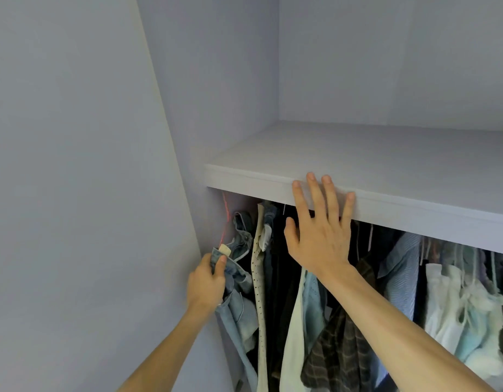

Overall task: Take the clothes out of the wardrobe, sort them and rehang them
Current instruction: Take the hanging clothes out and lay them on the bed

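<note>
Two hands were up at the wardrobe [210,80]. The left hand [206,281] gripped the waistband of pale denim jeans [239,301] at the far-left end of the row, thumb pressed on top of the fabric. The right hand [318,236] was raised, holding nothing, its fingers straight and spread across the front edge of the shelf [386,171] (whether they touched it could not be told). Under the shelf hung a cream dotted belt [257,267] just right of the jeans, then a cream top [294,335], a dark plaid shirt [338,349], a light blue shirt [400,267] and a fluffy white garment [457,306] further right.
</note>
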`<state>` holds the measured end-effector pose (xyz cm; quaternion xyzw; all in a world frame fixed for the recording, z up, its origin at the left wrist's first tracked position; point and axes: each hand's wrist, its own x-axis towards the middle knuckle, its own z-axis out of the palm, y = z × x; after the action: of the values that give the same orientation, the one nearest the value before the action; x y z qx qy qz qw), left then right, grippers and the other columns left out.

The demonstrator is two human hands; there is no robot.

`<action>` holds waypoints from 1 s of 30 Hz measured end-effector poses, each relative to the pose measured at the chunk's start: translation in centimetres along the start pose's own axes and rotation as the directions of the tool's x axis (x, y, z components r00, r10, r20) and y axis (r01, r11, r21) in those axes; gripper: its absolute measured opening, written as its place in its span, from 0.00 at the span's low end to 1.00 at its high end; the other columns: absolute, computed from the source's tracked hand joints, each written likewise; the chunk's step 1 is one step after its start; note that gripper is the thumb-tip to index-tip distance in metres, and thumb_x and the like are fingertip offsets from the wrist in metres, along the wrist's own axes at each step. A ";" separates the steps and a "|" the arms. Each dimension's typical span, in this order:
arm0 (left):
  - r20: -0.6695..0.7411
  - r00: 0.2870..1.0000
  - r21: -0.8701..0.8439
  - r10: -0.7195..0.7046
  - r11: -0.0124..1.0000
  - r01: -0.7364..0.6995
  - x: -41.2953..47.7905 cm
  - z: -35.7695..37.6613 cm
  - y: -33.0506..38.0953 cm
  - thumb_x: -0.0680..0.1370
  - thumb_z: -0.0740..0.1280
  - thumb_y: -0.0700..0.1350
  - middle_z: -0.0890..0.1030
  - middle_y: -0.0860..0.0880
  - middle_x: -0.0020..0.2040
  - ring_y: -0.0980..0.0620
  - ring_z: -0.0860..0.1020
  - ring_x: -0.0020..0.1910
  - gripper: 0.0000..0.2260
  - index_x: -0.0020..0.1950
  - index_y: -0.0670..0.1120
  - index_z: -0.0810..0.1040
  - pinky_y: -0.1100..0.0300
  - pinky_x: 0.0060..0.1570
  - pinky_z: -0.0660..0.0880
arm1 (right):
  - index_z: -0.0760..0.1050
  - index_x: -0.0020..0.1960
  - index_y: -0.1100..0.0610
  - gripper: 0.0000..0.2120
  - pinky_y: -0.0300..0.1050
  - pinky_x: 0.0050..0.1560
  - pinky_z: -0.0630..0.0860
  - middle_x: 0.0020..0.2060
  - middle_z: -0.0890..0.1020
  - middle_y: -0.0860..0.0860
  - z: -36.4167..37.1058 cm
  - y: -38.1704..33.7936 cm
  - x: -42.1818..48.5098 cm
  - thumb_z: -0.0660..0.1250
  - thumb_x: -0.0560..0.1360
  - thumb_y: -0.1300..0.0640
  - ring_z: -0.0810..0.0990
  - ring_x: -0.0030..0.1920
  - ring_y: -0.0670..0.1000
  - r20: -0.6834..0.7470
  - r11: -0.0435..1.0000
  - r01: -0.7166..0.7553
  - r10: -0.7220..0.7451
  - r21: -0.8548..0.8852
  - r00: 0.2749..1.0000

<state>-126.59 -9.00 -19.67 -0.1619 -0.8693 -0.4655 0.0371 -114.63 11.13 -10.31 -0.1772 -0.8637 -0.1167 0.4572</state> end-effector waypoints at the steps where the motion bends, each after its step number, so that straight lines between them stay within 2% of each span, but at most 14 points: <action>1: -0.005 1.000 0.001 -0.002 1.000 0.002 -1.5 -1.1 -0.6 0.83 0.62 0.51 0.78 0.52 0.35 0.53 0.76 0.34 0.11 0.44 0.47 0.74 0.61 0.32 0.68 | 0.62 0.78 0.55 0.31 0.65 0.77 0.47 0.79 0.58 0.56 -0.1 -0.8 -1.2 0.62 0.77 0.49 0.54 0.79 0.58 0.026 0.996 0.039 -0.041 0.077 0.999; 3: -0.019 0.999 0.010 -0.029 1.000 0.029 -4.7 -3.2 -1.9 0.82 0.63 0.51 0.76 0.54 0.32 0.57 0.74 0.31 0.12 0.42 0.48 0.74 0.65 0.30 0.66 | 0.69 0.74 0.57 0.27 0.62 0.75 0.59 0.76 0.66 0.54 0.3 -2.7 -4.0 0.64 0.77 0.50 0.61 0.77 0.56 0.132 0.960 0.041 -0.081 0.276 0.988; 5: -0.024 0.995 -0.002 -0.093 0.996 0.093 -8.4 -5.3 -3.5 0.82 0.64 0.51 0.75 0.55 0.28 0.58 0.73 0.29 0.11 0.41 0.51 0.74 0.64 0.29 0.66 | 0.69 0.73 0.54 0.25 0.54 0.69 0.69 0.73 0.69 0.49 0.6 -4.8 -6.5 0.62 0.79 0.45 0.68 0.72 0.52 0.357 0.856 -0.122 -0.076 0.502 0.931; 8: -0.024 0.981 0.025 -0.194 0.980 0.195 -14.5 -8.5 -6.0 0.81 0.64 0.55 0.78 0.54 0.28 0.58 0.72 0.26 0.08 0.44 0.56 0.75 0.64 0.28 0.66 | 0.61 0.77 0.49 0.30 0.48 0.63 0.74 0.74 0.63 0.42 0.9 -8.8 -8.4 0.57 0.79 0.36 0.74 0.65 0.45 0.635 0.687 -0.355 -0.201 0.634 0.746; 11: -0.082 0.970 0.040 -0.227 0.972 0.231 -20.9 -11.5 -8.1 0.80 0.65 0.55 0.78 0.50 0.30 0.55 0.69 0.26 0.09 0.45 0.52 0.75 0.59 0.28 0.64 | 0.58 0.78 0.49 0.37 0.51 0.67 0.71 0.75 0.61 0.43 0.7 -14.1 -9.5 0.56 0.76 0.30 0.75 0.66 0.50 0.671 0.605 -0.358 -0.434 0.711 0.601; 13: -0.113 0.965 0.035 -0.238 0.969 0.243 -25.2 -13.4 -8.7 0.80 0.66 0.54 0.75 0.51 0.29 0.55 0.66 0.26 0.12 0.41 0.50 0.72 0.58 0.28 0.63 | 0.63 0.76 0.48 0.35 0.48 0.66 0.71 0.72 0.67 0.43 -0.2 -18.2 -10.8 0.57 0.76 0.30 0.77 0.63 0.48 0.658 0.565 -0.347 -0.569 0.748 0.493; 15: -0.157 0.956 0.028 -0.248 0.967 0.255 -29.5 -15.3 -8.8 0.79 0.66 0.56 0.73 0.53 0.28 0.55 0.65 0.26 0.11 0.41 0.52 0.71 0.58 0.29 0.63 | 0.76 0.62 0.46 0.24 0.40 0.51 0.74 0.54 0.77 0.37 -2.0 -22.2 -12.8 0.57 0.76 0.32 0.79 0.44 0.37 0.600 0.510 -0.317 -0.671 0.800 0.435; 16: -0.186 0.950 0.031 -0.253 0.964 0.263 -31.5 -16.3 -8.9 0.79 0.65 0.57 0.73 0.54 0.28 0.55 0.66 0.27 0.10 0.43 0.53 0.73 0.59 0.30 0.64 | 0.78 0.50 0.46 0.20 0.39 0.41 0.71 0.41 0.78 0.36 -3.1 -24.2 -13.9 0.57 0.78 0.33 0.77 0.36 0.37 0.563 0.485 -0.285 -0.692 0.826 0.452; 18: -0.250 0.927 0.030 -0.280 0.954 0.297 -35.4 -18.7 -9.4 0.78 0.63 0.59 0.74 0.54 0.29 0.55 0.68 0.27 0.09 0.46 0.56 0.75 0.60 0.30 0.65 | 0.71 0.33 0.51 0.25 0.42 0.32 0.64 0.25 0.73 0.43 -5.8 -28.1 -16.1 0.53 0.80 0.36 0.74 0.28 0.43 0.456 0.427 -0.186 -0.716 0.885 0.528; 21: -0.330 0.881 0.064 -0.341 0.922 0.381 -41.0 -22.6 -10.2 0.78 0.62 0.61 0.74 0.57 0.29 0.55 0.70 0.28 0.06 0.45 0.63 0.74 0.62 0.30 0.65 | 0.61 0.29 0.50 0.26 0.42 0.28 0.62 0.23 0.69 0.45 -10.3 -33.1 -18.7 0.50 0.81 0.38 0.69 0.25 0.44 0.313 0.353 -0.031 -0.781 0.935 0.541; 24: -0.408 0.832 0.150 -0.376 0.871 0.468 -46.5 -26.5 -10.9 0.77 0.60 0.63 0.73 0.58 0.28 0.56 0.70 0.27 0.06 0.47 0.64 0.72 0.60 0.30 0.66 | 0.65 0.31 0.51 0.26 0.49 0.34 0.72 0.29 0.76 0.47 -14.9 -37.2 -21.3 0.47 0.82 0.39 0.78 0.32 0.57 0.224 0.299 0.089 -0.853 0.950 0.472; 26: -0.458 0.795 0.203 -0.399 0.823 0.530 -49.9 -28.8 -11.2 0.76 0.61 0.64 0.72 0.58 0.27 0.57 0.69 0.26 0.07 0.47 0.64 0.71 0.61 0.29 0.65 | 0.68 0.35 0.53 0.25 0.49 0.36 0.68 0.34 0.80 0.49 -17.7 -39.6 -23.2 0.48 0.83 0.41 0.80 0.38 0.59 0.173 0.257 0.147 -0.887 0.955 0.429; 28: -0.504 0.748 0.218 -0.432 0.774 0.594 -53.3 -30.8 -11.8 0.75 0.62 0.66 0.71 0.57 0.27 0.58 0.69 0.27 0.10 0.48 0.63 0.73 0.61 0.30 0.67 | 0.64 0.35 0.51 0.23 0.48 0.36 0.64 0.31 0.75 0.46 -20.7 -41.6 -25.1 0.47 0.83 0.41 0.78 0.36 0.58 0.121 0.186 0.141 -0.918 0.972 0.377; 30: -0.541 0.695 0.260 -0.473 0.692 0.673 -56.2 -32.5 -12.1 0.73 0.60 0.69 0.73 0.56 0.30 0.56 0.72 0.31 0.16 0.49 0.60 0.75 0.59 0.33 0.71 | 0.62 0.35 0.49 0.22 0.50 0.37 0.68 0.31 0.71 0.44 -23.5 -43.3 -27.0 0.46 0.83 0.40 0.78 0.36 0.57 0.072 0.124 0.140 -0.941 0.982 0.332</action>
<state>-80.12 -55.79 -23.09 0.2463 -0.9247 -0.2674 0.1134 -100.89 -42.26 -21.42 0.4393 -0.8655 0.2408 -0.0074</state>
